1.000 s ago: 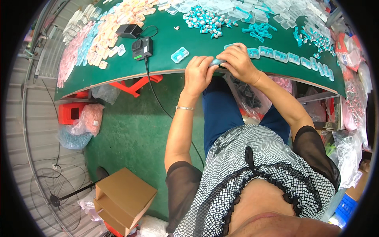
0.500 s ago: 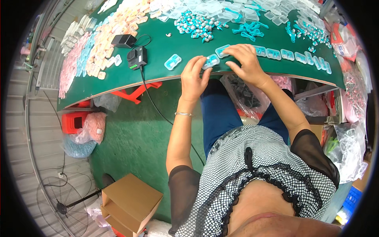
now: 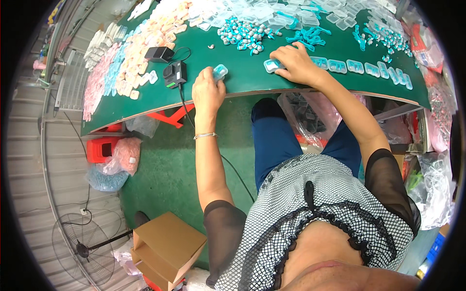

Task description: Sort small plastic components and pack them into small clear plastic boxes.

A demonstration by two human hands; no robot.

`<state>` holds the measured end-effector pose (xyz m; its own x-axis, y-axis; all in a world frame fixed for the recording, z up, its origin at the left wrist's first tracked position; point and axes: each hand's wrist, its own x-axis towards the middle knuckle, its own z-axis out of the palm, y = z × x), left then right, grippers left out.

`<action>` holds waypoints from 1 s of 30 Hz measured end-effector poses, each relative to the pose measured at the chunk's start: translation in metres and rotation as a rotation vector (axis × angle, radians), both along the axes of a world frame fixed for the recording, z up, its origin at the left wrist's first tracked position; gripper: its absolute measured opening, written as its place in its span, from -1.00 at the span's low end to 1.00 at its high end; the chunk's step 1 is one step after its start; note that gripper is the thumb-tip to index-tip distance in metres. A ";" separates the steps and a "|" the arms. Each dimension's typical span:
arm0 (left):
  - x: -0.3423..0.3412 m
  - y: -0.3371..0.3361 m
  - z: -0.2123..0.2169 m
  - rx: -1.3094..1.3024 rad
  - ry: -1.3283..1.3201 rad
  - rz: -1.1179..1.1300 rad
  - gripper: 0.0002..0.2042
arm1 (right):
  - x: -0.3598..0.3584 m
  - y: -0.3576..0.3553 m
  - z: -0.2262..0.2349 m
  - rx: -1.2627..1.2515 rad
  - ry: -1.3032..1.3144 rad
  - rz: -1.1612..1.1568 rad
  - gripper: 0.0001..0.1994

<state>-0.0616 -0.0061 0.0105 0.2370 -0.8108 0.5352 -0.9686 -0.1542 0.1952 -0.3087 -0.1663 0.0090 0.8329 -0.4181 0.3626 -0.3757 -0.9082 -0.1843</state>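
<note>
Toward the left of the green table, my left hand (image 3: 208, 91) has its thumb and fingers closed around a small clear plastic case (image 3: 220, 72) with turquoise pieces inside. My right hand (image 3: 297, 64) lies to its right, near the table's front edge. Its thumb and fingertips grip the end of another clear case (image 3: 272, 65), also with turquoise contents. Part of that case is hidden under the fingers. From beside my right hand, a row of filled cases (image 3: 337, 66) runs along the edge to the right.
Beyond my hands lie a pile of turquoise-and-grey earplugs (image 3: 242, 33), turquoise cords (image 3: 310, 36) and heaped clear cases (image 3: 286, 15). A black boxy device (image 3: 174, 73) with a cable stands left of my left hand. Peach pieces (image 3: 141, 58) cover the table's left part. Below stands a cardboard box (image 3: 170, 245).
My left hand has moved left, from beside my right hand to the case lying apart there. The case it held before no longer shows separately. My right hand has shifted slightly left and down.
</note>
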 end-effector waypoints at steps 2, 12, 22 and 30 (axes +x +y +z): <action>-0.003 -0.005 0.001 0.033 0.016 -0.023 -0.61 | -0.004 -0.007 0.004 0.002 -0.063 0.013 -0.59; -0.041 -0.033 -0.013 -0.087 0.203 -0.290 -0.49 | -0.103 -0.043 0.035 0.345 -0.292 -0.182 -0.62; -0.142 -0.092 0.015 0.099 0.242 -0.620 -0.38 | -0.098 -0.028 -0.006 -0.011 -0.141 -0.067 -0.57; -0.145 -0.094 0.002 -0.007 0.451 -0.617 -0.34 | -0.141 -0.049 0.018 0.145 -0.296 -0.064 -0.59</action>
